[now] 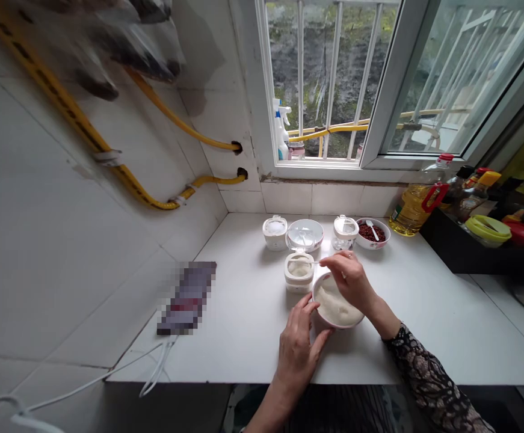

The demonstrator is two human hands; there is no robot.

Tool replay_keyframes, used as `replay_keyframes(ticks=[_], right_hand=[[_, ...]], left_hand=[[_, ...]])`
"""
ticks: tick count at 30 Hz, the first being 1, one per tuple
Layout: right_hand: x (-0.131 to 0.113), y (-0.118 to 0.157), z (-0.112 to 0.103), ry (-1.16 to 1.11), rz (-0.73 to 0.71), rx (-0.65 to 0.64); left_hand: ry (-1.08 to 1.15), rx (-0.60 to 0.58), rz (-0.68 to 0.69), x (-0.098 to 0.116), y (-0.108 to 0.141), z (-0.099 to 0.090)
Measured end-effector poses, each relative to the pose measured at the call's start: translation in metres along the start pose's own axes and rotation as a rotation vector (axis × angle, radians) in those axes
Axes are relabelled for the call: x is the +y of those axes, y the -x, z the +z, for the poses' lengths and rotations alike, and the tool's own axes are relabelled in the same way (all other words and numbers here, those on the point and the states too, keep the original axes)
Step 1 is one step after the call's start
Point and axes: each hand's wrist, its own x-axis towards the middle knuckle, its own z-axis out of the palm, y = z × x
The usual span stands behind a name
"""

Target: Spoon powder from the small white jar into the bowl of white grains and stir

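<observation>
A bowl of pale, fine-grained stuff (337, 305) stands near the counter's front. My left hand (298, 340) holds its left rim, thumb in front and fingers behind. Above the bowl, my right hand (349, 278) pinches the handle of a small spoon (313, 263), whose end is over an open-lidded jar (299, 281) just left of the bowl. Similar pale contents show inside this jar. Behind stand a jar with white contents (275, 233), a white bowl (305, 235), another clear jar (345, 232) and a bowl of dark red bits (372, 233) with a white spoon in it.
An oil bottle (409, 207) and a black box (451, 243) of condiments stand at the back right. A blurred dark flat object (187, 299) lies on the left of the white counter (239, 355), with a white cable (157, 368) near it. A barred window is behind.
</observation>
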Motion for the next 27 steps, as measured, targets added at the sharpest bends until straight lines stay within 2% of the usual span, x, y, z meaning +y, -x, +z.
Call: replay_keyframes(ticks=[2, 3, 5, 10, 12, 16, 21, 27], right_hand=[[0.002, 0.001, 0.001, 0.105, -0.133, -0.052], [0.002, 0.001, 0.0, 0.114, -0.147, -0.051], [0.001, 0.001, -0.004, 0.076, -0.086, -0.008], [-0.004, 0.003, -0.025, -0.09, 0.235, 0.066], [-0.001, 0.006, -0.036, -0.106, 0.313, 0.067], [0.01, 0.011, -0.048, 0.047, 0.293, -0.047], [0.012, 0.013, -0.037, 0.245, 0.208, -0.218], [0.015, 0.012, -0.039, 0.045, 0.373, -0.154]], left_hand=[[0.0, 0.004, -0.004, 0.0, 0.0, 0.0], [0.002, 0.004, -0.007, -0.001, 0.0, 0.0], [0.005, -0.002, -0.012, -0.001, 0.0, 0.0], [0.004, -0.019, -0.027, 0.0, 0.0, -0.001], [0.01, -0.024, -0.028, 0.001, 0.0, -0.002], [0.025, -0.019, -0.024, 0.002, 0.0, -0.003], [0.018, -0.017, -0.027, 0.003, -0.001, -0.003], [0.027, -0.005, -0.032, 0.004, 0.0, -0.002]])
